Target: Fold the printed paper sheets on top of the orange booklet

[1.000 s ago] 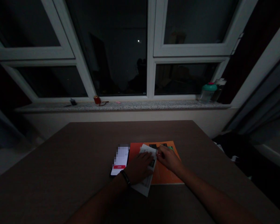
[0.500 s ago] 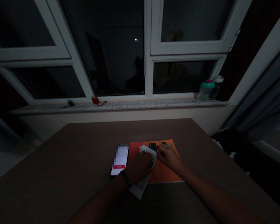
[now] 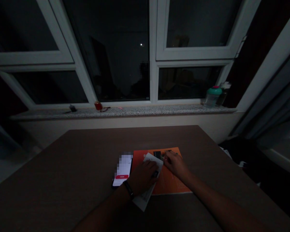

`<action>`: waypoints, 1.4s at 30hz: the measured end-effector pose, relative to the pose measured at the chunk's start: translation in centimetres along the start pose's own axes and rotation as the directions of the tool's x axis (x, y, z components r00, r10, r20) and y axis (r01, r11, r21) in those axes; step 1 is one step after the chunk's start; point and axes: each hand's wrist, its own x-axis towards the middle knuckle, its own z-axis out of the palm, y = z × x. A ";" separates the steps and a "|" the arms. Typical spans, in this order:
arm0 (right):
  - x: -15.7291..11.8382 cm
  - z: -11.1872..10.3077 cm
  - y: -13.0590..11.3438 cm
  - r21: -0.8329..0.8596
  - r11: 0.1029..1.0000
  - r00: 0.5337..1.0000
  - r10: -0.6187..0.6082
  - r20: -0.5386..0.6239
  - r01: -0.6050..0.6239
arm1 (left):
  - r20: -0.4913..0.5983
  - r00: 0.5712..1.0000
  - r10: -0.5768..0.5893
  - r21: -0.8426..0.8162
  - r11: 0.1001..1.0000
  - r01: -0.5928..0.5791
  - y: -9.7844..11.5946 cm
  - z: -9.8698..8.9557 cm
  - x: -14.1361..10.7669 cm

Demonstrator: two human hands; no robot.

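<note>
An orange book (image 3: 169, 183) lies flat on the brown table (image 3: 87, 145). Across its left part rests a folded white paper (image 3: 143, 201), its lower corner hanging past the book's front edge. My left hand (image 3: 143, 175), with a dark band at the wrist, lies over the paper and hides its middle. A small dark item (image 3: 155, 174) shows by its fingers. At the paper's right edge, my right hand (image 3: 174, 161) is closed above the book; what its fingers pinch, if anything, is too small to name. A phone (image 3: 122, 169) with a lit screen lies left of the book.
Behind the table, a stone windowsill (image 3: 140, 111) holds a red jar (image 3: 98, 105), a small dark object (image 3: 72, 108) and a teal-lidded bottle (image 3: 213, 96) beside a clear one. Dark curtains hang at the right.
The whole view has shifted slightly, with the table and its objects a little lower. Both hands keep nearly the same places on the paper and above the book.
</note>
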 end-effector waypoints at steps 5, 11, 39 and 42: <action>-0.3 -1.1 0.6 0.029 0.998 0.998 0.059 -0.029 -0.058 | -0.047 0.999 -0.004 -0.007 1.000 0.004 -0.6 0.7 -0.2; -0.7 -2.8 -0.8 0.103 0.988 0.993 0.118 0.008 -0.118 | -0.072 0.995 -0.072 0.004 0.997 0.072 -0.8 1.0 -0.1; -1.3 -2.4 -0.9 0.243 0.970 0.982 -0.030 0.188 -0.016 | -0.047 0.955 -0.292 0.067 0.953 0.295 -2.3 -0.5 -0.3; -1.3 -2.3 -1.0 0.236 0.971 0.983 -0.023 0.181 -0.021 | -0.061 0.951 -0.302 0.067 0.950 0.306 -1.9 -0.4 -0.4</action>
